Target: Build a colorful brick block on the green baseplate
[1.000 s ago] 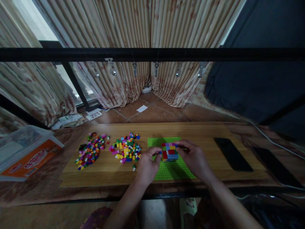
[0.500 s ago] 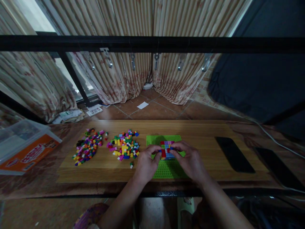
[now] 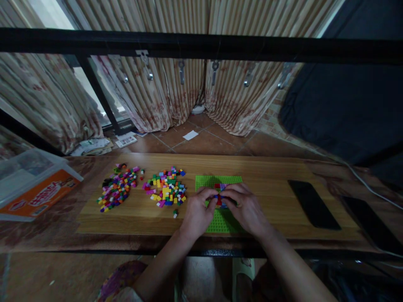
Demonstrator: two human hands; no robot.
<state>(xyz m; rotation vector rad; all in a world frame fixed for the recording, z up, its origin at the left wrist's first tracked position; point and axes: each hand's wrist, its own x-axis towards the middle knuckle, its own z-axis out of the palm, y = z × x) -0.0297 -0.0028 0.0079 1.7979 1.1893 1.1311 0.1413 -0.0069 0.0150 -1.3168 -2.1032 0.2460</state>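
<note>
My left hand [image 3: 199,212] and my right hand [image 3: 247,208] meet over a green studded baseplate [image 3: 225,224]. Each has thumb and forefinger pinched on small toy bricks [image 3: 219,198], blue and red, between the fingertips. Which hand grips which colour is hard to make out. Under the fingers, a flat patch of red, purple and blue bricks [image 3: 217,185] is built on the plate; my fingers hide much of it.
Left of the plate lie two piles of loose bricks, a nearer pile [image 3: 166,191] and a farther pile [image 3: 118,188]. One white-and-green brick [image 3: 175,213] sits apart. A clear plastic box [image 3: 40,184] stands far left. On the right are two dark flat slabs, one on the wooden board [image 3: 270,176].
My hands have come closer together, the right one moving left, so the fingertips and their bricks now meet. The whole view has shifted slightly.
</note>
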